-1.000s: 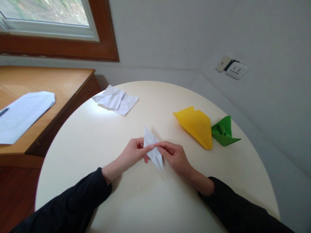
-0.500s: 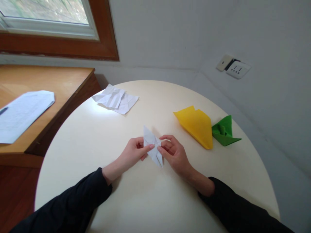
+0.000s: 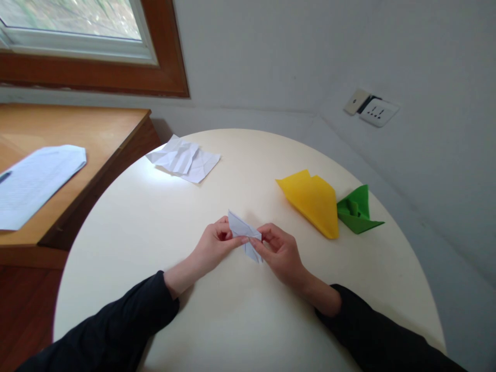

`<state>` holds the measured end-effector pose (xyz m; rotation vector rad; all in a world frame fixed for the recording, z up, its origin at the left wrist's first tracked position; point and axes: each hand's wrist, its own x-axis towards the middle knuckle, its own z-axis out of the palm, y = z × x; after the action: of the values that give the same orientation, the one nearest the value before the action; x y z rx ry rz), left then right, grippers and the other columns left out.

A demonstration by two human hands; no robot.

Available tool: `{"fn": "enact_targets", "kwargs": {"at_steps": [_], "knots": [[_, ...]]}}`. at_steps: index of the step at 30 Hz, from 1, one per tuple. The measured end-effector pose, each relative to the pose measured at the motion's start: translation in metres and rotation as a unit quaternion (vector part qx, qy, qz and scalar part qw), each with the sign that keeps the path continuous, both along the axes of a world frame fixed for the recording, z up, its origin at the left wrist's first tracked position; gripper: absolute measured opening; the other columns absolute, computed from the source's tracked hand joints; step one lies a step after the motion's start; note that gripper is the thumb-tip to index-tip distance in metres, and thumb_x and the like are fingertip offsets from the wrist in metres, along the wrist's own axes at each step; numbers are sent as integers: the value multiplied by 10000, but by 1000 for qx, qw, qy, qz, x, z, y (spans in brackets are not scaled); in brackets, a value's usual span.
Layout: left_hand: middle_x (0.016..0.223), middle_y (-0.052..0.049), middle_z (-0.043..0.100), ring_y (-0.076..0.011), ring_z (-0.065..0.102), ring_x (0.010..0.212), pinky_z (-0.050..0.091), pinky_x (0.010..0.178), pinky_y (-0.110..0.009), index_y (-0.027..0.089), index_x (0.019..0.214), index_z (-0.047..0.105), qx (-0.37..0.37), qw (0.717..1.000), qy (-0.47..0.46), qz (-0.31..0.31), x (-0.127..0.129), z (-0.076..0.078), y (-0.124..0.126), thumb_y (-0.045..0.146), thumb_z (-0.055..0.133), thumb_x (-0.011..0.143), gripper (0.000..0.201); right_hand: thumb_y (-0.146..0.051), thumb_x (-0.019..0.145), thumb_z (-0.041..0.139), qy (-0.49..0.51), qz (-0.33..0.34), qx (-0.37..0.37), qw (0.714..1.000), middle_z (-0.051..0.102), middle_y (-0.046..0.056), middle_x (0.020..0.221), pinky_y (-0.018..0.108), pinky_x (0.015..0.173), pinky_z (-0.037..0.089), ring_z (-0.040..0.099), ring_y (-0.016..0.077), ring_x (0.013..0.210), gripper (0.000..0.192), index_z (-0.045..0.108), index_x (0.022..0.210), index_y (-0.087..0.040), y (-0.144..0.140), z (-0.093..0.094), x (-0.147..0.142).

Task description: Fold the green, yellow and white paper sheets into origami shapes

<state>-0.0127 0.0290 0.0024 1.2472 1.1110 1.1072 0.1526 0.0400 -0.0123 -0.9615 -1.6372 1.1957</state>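
A small folded white paper (image 3: pixel 241 226) is held over the middle of the round table, with pointed corners at its top left and bottom. My left hand (image 3: pixel 217 241) pinches it from the left, thumb on the front and fingers behind. From the right, my right hand (image 3: pixel 279 252) grips the same paper, its thumb tip close to the left thumb. The thumbs cover the centre of the paper, and parts of the fingers behind it are hidden.
On the round white table (image 3: pixel 240 330), creased white paper sheets (image 3: pixel 186 160) lie at the back left. A folded yellow paper (image 3: pixel 312 201) and a green paper piece (image 3: pixel 356 209) rest at the right. A wooden desk (image 3: pixel 112 124) at the left carries printed sheets (image 3: pixel 42 181).
The folded white paper has tilted and now bends across its middle, so its upper part looks shorter. Both hands have stayed on it, the thumbs drawn closer together.
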Motion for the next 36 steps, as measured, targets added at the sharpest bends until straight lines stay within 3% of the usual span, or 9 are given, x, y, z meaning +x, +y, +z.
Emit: {"fn": "enact_targets", "kwargs": {"at_steps": [5,7,13,18,21,27,36], "knots": [[517,53,423,-80,363,507,292,485,-210,143,653,643,-17,999,24,-17,-1,-3,0,349,679,660,209,-207,803,582,-7,-13,118,993,562,4,725,281,646,470,551,144,691,34,551,797,-218,-2,-2,0],[505,57,424,-72,353,490,275,471,-206,131,652,635,-30,999,25,-27,-2,-4,0,339,679,655,213,-159,795,578,-10,-18,166,986,573,3,744,274,639,479,564,141,698,80,539,820,-224,-3,1,0],[533,16,555,-84,464,476,356,469,-207,124,618,631,-58,998,11,-37,-4,0,0,283,695,625,172,-66,768,576,-34,-26,268,963,588,-3,756,251,610,495,595,131,694,194,523,840,-237,-4,8,-1],[661,-7,656,-141,608,636,474,626,-242,142,729,644,-82,994,-66,-32,-1,2,-1,210,732,597,173,-50,764,578,-74,-22,341,937,605,20,790,275,609,499,595,149,724,221,530,867,-240,-2,10,1],[753,-20,675,-153,618,713,479,668,-246,145,782,648,-63,996,-62,-33,-1,1,-2,211,743,615,203,-47,761,580,-110,-34,386,915,618,23,784,303,637,487,591,157,730,226,526,871,-237,0,12,1],[925,-35,673,-146,593,801,444,711,-223,164,912,663,-13,998,-36,-45,-7,-4,-4,187,703,688,228,-68,777,561,-187,-51,444,875,647,18,773,329,677,435,601,160,731,172,531,838,-226,2,13,3],[843,-30,649,-132,591,770,449,714,-223,165,963,650,-142,966,-209,-51,-5,1,-8,231,748,637,347,-85,792,573,-228,-64,462,855,663,8,761,333,713,393,597,154,737,131,558,813,-213,4,12,5]]}}
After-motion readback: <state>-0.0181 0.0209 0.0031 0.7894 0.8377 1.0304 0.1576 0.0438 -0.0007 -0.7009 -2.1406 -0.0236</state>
